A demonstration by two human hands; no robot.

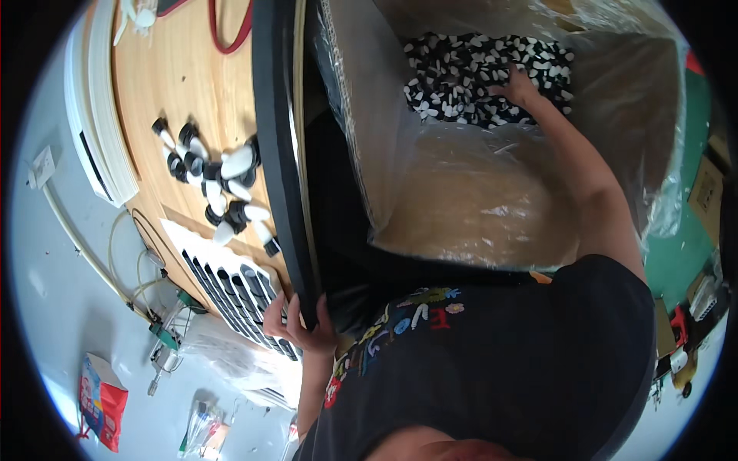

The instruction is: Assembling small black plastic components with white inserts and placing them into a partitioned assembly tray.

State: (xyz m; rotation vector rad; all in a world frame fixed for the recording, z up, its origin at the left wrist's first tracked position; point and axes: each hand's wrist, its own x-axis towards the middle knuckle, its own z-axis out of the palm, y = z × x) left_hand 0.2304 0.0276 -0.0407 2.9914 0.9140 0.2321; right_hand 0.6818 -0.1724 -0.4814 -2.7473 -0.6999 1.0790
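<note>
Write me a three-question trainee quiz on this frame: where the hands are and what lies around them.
1. True or false: the right hand is down among the black and white small parts inside the plastic-lined box.
2. What does the left hand grip?
A. a red bag
B. the black table edge
C. a cable
3. Fill in: a loose cluster of black and white caps lies on the ______ tabletop.

Key: 1 true; 2 B; 3 wooden.
</note>
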